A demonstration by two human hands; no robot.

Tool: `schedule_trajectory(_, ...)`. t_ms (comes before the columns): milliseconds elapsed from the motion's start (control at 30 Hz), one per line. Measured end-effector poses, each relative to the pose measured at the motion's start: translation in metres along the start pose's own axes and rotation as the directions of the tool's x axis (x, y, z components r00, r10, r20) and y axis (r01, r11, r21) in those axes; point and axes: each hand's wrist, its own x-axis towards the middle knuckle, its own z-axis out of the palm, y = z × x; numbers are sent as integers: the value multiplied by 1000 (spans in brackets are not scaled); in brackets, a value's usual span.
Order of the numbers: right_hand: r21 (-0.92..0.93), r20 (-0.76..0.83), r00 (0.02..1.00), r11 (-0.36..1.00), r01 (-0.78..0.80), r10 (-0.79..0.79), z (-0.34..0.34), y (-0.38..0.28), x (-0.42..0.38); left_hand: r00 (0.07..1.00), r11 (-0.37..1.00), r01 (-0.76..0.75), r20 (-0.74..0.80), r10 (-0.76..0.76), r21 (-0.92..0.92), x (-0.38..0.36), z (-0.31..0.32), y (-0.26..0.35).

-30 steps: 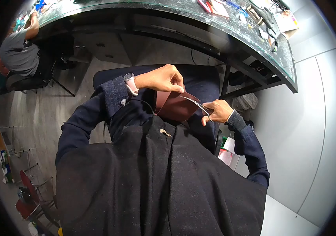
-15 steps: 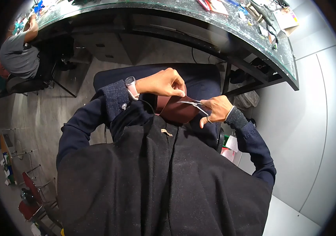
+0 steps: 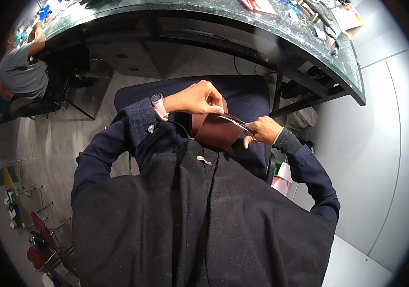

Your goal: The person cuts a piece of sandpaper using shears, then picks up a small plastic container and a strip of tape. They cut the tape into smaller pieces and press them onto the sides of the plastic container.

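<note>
My left hand (image 3: 197,98), with a watch on the wrist, pinches the top edge of a brown leather piece (image 3: 214,131) held over my lap. My right hand (image 3: 263,130) grips a pair of scissors (image 3: 233,121). The thin metal blades reach left across the upper edge of the leather and end just under my left fingers. The lower part of the leather is hidden behind my dark coat.
A curved glass-topped desk (image 3: 281,33) with scattered tools and papers stands ahead. Another person in a grey shirt (image 3: 20,67) sits at the far left end. A grey wall panel is on the right, and red chairs (image 3: 42,239) stand at lower left.
The scissors have shifted up along the leather's top edge toward my left fingers, and the right hand has moved slightly up and left. The left hand holds steady.
</note>
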Motion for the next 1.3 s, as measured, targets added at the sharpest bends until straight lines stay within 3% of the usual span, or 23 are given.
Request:
schedule_trajectory(100, -156, 126, 989, 986, -55, 75, -14, -18, 1, 1000, 1000, -8, 8, 8, -9, 1, 1, 1)
schedule_trajectory(200, -161, 108, 992, 986, -46, 64, -13, -22, 1, 1000, 1000, -2, 17, 2, -3, 0, 2, -1)
schedule_trajectory(400, -23, 74, 997, 1000, -7, 8, -8, -19, 2, 1000, 999, 3, 25, -2, -36, -1, 3, -4)
schedule_trajectory(733, 2, 134, 990, 999, -50, 50, -3, -19, 8, 999, 998, 14, 36, -11, -63, 0, 4, -7)
schedule_trajectory(800, -33, 194, 977, 996, -81, 86, -2, -20, 9, 998, 996, -5, 57, 0, 87, 1, 0, -6)
schedule_trajectory(867, 17, 154, 986, 998, -68, 65, 0, -18, 9, 998, 973, -6, 66, -10, 231, 3, -8, -2)
schedule_trajectory(900, 43, 131, 990, 997, -60, 53, 3, -17, 10, 998, 981, 20, 48, -30, 192, 4, -13, 2)
schedule_trajectory(967, 38, 62, 998, 999, -29, 27, 10, -10, 8, 1000, 956, 12, -31, -3, 293, 5, -21, 5)
schedule_trajectory(1133, -34, 43, 999, 999, 0, 1, 9, -13, 8, 986, 967, 0, 160, -42, 255, 7, -25, -5)
schedule_trajectory(1300, 28, -41, 999, 999, 21, -20, 18, -9, 11, 976, 968, 74, 184, -120, 239, 7, -21, -2)
